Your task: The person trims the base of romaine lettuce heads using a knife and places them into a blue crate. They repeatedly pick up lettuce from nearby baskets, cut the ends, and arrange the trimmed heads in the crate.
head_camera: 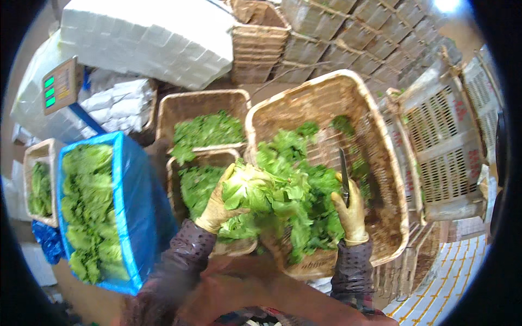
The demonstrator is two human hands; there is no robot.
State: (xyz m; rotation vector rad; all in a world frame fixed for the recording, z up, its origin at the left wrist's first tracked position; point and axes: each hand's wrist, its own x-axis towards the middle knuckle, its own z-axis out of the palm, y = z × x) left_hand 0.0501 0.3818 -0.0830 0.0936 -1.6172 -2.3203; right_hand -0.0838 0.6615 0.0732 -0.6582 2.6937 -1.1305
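Observation:
My left hand (pixel 220 205), in a pale yellow glove, grips a head of leafy lettuce (pixel 248 185) with its pale cut base turned up. The head is above the near left edge of a big brown plastic crate (pixel 389 163). Over that crate's near right part, my gloved right hand (pixel 351 212) holds a knife (pixel 344 173) by its handle, blade pointing away from me. Loose green lettuce leaves (pixel 301 212) lie in the crate between my hands. Some leaves hide part of the crate floor.
Two smaller crates with greens (pixel 208 132) stand left of the big crate. A blue-lined box (pixel 118 195) of lettuce is farther left, below a scale display (pixel 61 85). White foam boxes (pixel 142 45) and stacked crates (pixel 322 45) stand behind. Slotted crates (pixel 440 138) are at right.

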